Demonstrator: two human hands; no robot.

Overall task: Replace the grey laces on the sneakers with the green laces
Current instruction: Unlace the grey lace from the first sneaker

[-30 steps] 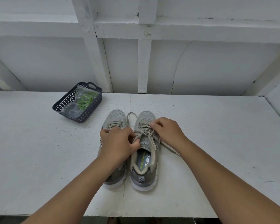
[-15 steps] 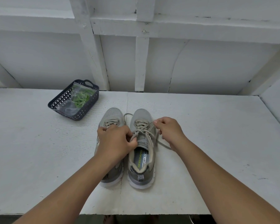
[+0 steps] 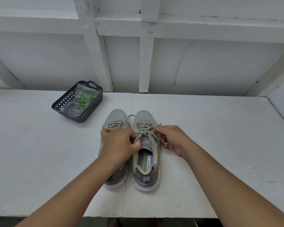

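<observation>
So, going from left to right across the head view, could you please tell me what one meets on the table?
Dark basket holding bagged green laces → left hand → right sneaker → right hand.

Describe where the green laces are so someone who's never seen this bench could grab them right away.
On the white table, look toward the back left, beyond the two grey sneakers. A dark perforated plastic basket with a handle sits there. The green laces lie inside it in a clear plastic bag, the only bright green thing on the table apart from the insole print.
</observation>
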